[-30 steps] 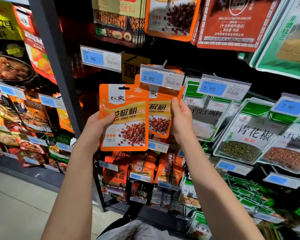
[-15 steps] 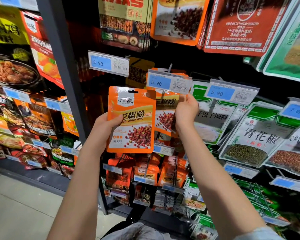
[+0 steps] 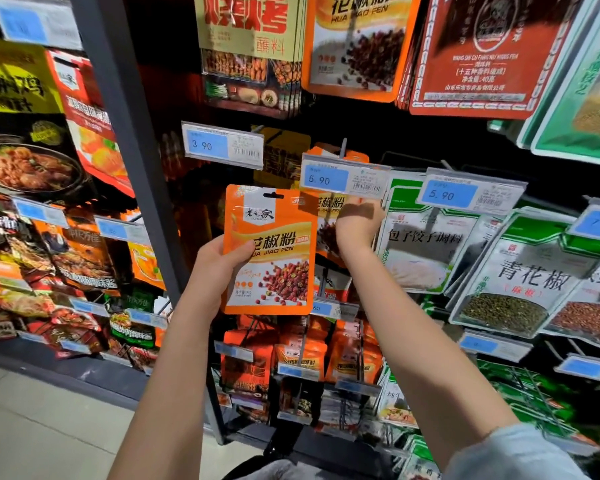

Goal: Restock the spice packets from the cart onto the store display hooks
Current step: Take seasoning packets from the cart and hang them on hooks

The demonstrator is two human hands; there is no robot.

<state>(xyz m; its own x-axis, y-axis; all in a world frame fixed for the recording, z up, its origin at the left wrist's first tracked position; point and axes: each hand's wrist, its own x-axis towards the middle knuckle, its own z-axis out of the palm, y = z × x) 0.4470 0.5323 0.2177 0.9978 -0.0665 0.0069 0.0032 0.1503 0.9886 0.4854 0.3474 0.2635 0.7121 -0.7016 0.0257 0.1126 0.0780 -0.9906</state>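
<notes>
left grip (image 3: 219,268) clamps an orange spice packet (image 3: 271,251), right grip (image 3: 357,226) unclear against hanging packets (image 3: 329,206), pale floor (image 3: 32,427) below.

Both forearms are bare and slim down to the left hand (image 3: 219,268) and the right hand (image 3: 355,226). The right upper arm wears a short sleeve (image 3: 513,452) of pale grey-blue fabric, plain and softly creased, with a loose hem. A dark band of shadow lies across the right hand's fingers (image 3: 356,211).
</notes>
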